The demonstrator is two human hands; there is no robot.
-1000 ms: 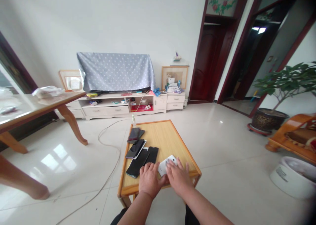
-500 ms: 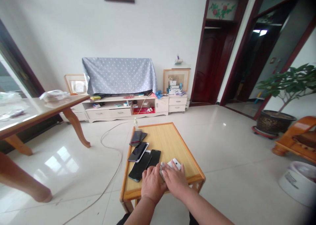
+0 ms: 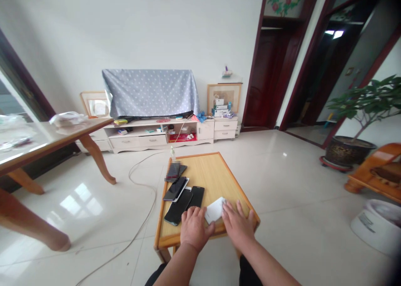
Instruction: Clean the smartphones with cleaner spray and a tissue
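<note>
White phone (image 3: 215,210) lies flat on a low wooden table (image 3: 213,169), near the table's front edge and toward its right side, with its pale back facing up. It sits between the person's two hands. The left hand (image 3: 194,228) rests palm down just left of the phone, with its fingers reaching the phone's near corner, though it is hard to tell whether they touch it. The right hand (image 3: 238,225) lies flat with spread fingers (image 3: 228,210), their tips at the phone's right edge. The hands stand apart, open and not clamped on anything.

Left of the white phone, a loose group of dark phones covers the table's left side. Two black phones (image 3: 178,207) lie side by side nearest the left hand, a black phone with a silver edge (image 3: 174,189) lies just beyond them, and a blurred dark phone (image 3: 175,171) sits farthest away. A small clear bottle (image 3: 172,153) stands at the far left corner of the table.

A pale cable (image 3: 142,200) curves across the tiled floor left of the table. Farther off stand a dining table (image 3: 56,133), a white TV cabinet (image 3: 156,137) beneath a dotted blue cloth (image 3: 150,93), a potted plant (image 3: 360,106), a wooden chair (image 3: 372,173) and a white tub (image 3: 372,225).
</note>
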